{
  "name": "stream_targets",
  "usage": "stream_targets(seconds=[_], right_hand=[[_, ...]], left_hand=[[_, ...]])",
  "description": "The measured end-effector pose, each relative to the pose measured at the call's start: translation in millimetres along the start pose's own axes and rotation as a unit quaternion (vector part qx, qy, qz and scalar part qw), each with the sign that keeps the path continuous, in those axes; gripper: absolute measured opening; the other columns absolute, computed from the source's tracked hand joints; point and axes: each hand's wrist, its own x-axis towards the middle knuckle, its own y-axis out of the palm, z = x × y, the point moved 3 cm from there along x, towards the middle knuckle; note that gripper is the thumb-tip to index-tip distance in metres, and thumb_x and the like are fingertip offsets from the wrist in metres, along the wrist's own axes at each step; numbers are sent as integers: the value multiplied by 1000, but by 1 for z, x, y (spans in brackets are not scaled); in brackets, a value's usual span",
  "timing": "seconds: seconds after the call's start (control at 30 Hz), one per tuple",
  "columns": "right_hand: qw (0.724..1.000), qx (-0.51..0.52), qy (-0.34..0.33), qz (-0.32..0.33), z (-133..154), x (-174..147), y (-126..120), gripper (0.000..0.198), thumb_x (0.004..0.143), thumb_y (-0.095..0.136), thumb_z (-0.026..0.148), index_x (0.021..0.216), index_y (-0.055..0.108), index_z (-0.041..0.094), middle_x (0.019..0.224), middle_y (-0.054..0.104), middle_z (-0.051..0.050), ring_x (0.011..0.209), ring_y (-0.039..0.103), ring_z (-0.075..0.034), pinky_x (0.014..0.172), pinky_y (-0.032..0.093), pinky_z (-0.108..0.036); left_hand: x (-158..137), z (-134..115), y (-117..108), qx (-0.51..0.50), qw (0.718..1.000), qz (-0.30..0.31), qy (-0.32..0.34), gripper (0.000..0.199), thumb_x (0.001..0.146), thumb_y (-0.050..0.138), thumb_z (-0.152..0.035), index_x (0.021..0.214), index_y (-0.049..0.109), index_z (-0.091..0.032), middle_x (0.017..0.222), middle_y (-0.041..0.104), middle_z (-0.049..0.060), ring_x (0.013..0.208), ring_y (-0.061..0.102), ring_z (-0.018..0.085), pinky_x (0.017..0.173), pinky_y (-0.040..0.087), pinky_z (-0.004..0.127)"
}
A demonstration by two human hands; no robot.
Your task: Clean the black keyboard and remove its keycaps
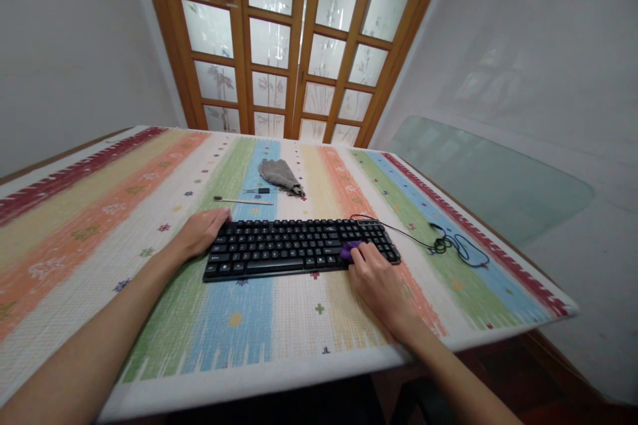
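A black keyboard (294, 247) lies flat on the striped tablecloth in front of me. My left hand (203, 232) grips its left end, thumb and fingers along the upper left corner. Over the number-pad side, my right hand (376, 275) is closed on a soft purple lump (350, 251) and presses it against the keys. Most of the lump shows left of the fingertips; the palm hides the rest. Beyond the keyboard lie a toothbrush (244, 201), a small black item with thin metal prongs (263, 191) and a crumpled grey cloth (280, 175).
The keyboard's black cable (441, 244) runs off to the right and lies coiled on the tablecloth (294, 325). A greenish glass panel (478, 172) stands against the right wall. Wooden doors with glass panes (272, 39) rise behind the table.
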Motion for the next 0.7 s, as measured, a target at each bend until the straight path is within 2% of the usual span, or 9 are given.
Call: stream_targets(seconds=[0.23,0.37,0.47,0.53,0.7], right_hand=[[998,9,-58,27,-3,6,-12,22,79,51,-3,79,60,17,82,62,-8,78,52,-22,71,41,-33],[999,25,-20,-6,-13,17,-20,19,81,52,4,72,57,20,78,59,-8,76,51,-22,68,40,-34],[999,41,1,-20,-7,15,-11,19,81,50,2,75,58,19,80,59,-9,78,50,-23,69,40,-35],[999,30,-24,-12,2,10,-2,23,79,48,-3,80,60,17,82,59,-10,79,50,-24,71,41,-36],[999,8,-25,-28,10,3,7,22,79,49,-2,78,59,17,80,58,-10,80,49,-25,73,42,-36]], left_hand=[[0,1,0,-6,1000,-13,16,53,92,15,-51,77,57,-22,81,68,6,80,62,23,84,47,35],[-1,2,1,-5,999,-14,28,53,93,15,-49,77,58,-22,81,69,6,81,63,23,83,47,34],[-1,2,1,-7,999,-17,30,52,94,16,-49,78,58,-22,82,70,5,81,63,23,84,47,33],[0,3,1,-8,999,-19,29,53,94,16,-49,78,59,-22,82,70,5,81,63,23,84,47,33],[0,4,1,-8,1000,-11,22,55,93,14,-50,78,59,-22,82,69,6,81,63,24,84,47,35]])
